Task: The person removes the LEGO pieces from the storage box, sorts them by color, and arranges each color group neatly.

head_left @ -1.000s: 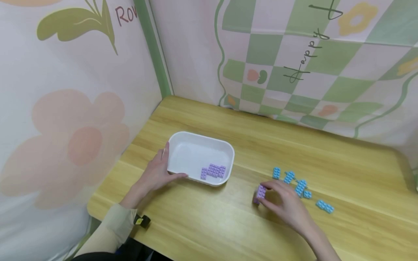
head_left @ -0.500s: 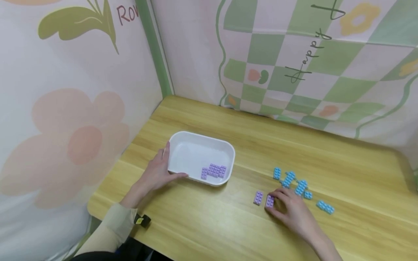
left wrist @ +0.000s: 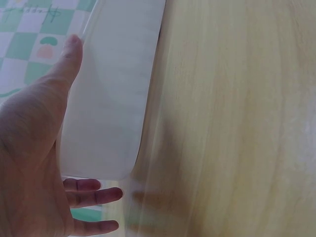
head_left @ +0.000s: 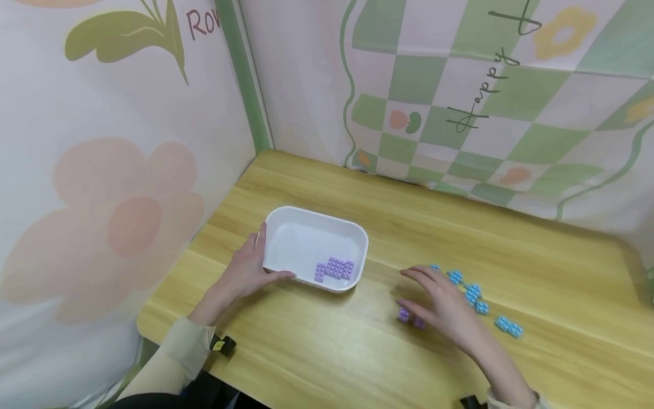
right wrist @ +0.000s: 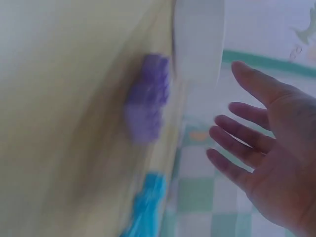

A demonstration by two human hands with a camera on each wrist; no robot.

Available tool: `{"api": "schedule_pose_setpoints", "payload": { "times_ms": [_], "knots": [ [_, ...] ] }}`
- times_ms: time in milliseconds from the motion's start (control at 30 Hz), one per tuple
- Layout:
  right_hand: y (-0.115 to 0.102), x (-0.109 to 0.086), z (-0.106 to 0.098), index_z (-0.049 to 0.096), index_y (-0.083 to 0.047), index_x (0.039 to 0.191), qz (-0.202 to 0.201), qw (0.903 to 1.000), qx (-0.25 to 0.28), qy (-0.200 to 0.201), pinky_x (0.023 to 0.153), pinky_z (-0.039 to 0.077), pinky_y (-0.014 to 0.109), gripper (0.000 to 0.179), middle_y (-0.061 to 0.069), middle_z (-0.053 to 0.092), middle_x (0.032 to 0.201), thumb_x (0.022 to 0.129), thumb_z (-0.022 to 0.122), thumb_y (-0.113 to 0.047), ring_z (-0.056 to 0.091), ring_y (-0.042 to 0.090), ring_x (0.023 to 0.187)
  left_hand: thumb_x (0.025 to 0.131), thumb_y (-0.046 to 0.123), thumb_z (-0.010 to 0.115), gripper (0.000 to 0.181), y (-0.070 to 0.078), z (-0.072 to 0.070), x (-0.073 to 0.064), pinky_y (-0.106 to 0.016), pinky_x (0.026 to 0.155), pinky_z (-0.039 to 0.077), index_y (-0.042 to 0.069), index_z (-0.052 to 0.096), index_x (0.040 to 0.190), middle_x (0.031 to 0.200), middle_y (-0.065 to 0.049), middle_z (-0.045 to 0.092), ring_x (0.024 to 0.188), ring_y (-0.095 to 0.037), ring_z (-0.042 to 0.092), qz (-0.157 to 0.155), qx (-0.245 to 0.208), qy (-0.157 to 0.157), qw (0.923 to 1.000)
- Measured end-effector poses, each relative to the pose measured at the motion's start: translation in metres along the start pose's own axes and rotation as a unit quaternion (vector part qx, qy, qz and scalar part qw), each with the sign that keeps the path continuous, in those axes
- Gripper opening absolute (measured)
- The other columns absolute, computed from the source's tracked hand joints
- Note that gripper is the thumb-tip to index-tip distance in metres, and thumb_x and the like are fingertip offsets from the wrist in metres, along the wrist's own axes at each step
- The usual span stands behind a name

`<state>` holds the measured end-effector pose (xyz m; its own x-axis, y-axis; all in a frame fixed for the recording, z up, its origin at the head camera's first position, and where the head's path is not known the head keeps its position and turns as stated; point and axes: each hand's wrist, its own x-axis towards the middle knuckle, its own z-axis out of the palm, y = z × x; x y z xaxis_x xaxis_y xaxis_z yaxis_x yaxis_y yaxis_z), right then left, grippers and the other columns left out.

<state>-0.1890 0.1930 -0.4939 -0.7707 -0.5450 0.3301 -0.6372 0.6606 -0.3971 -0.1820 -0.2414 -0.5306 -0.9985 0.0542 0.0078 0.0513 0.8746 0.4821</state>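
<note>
My left hand (head_left: pixel 246 269) rests against the near left corner of a white plastic tray (head_left: pixel 301 213), its thumb along the front side and its fingers at the left end. In the left wrist view those fingers (left wrist: pixel 96 197) look straight and spread by the tray's end. Several purple toy building bricks (head_left: pixel 335 268) lie inside the tray. My right hand (head_left: pixel 443 307) hovers over the table with loose, parted fingers and holds nothing. Beneath it, partly hidden by the thumb, lie two purple bricks (head_left: pixel 403 314), blurred in the right wrist view.
Several blue building bricks (head_left: pixel 473 293) lie scattered right of and behind my right hand, one partly covered by it. Another blue piece (head_left: pixel 508 326) lies farther right. The wooden table (head_left: pixel 317 352) meets printed curtains (head_left: pixel 460 136) at the back and left.
My right hand set one purple brick down, then pinched a second beside it. Now it has let go and lifted away, fingers spread. My left hand and the tray stay put.
</note>
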Motion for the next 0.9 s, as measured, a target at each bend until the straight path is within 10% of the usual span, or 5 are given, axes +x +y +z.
{"api": "schedule_pose_setpoints", "payload": {
  "times_ms": [533, 900],
  "knots": [
    [-0.042, 0.105, 0.06, 0.07, 0.008, 0.138, -0.114, 0.9888, 0.022, -0.094, 0.13, 0.038, 0.064, 0.062, 0.026, 0.07, 0.145, 0.089, 0.091, -0.024, 0.06, 0.046, 0.145, 0.082, 0.069, 0.088, 0.144, -0.001, 0.0, -0.001, -0.054, 0.097, 0.063, -0.005, 0.006, 0.174, 0.148, -0.034, 0.053, 0.113, -0.039, 0.065, -0.002, 0.004, 0.003, 1.0],
    [-0.058, 0.132, 0.082, 0.08, -0.002, 0.111, -0.128, 0.9777, -0.033, -0.163, 0.122, 0.049, 0.057, 0.041, 0.013, 0.08, 0.118, 0.086, 0.093, -0.033, 0.071, 0.034, 0.119, 0.083, 0.07, 0.087, 0.143, -0.001, 0.0, 0.0, -0.056, 0.1, 0.062, -0.005, 0.006, 0.174, 0.149, -0.034, 0.053, 0.116, -0.041, 0.065, 0.001, 0.012, 0.004, 0.9999]
  ]
}}
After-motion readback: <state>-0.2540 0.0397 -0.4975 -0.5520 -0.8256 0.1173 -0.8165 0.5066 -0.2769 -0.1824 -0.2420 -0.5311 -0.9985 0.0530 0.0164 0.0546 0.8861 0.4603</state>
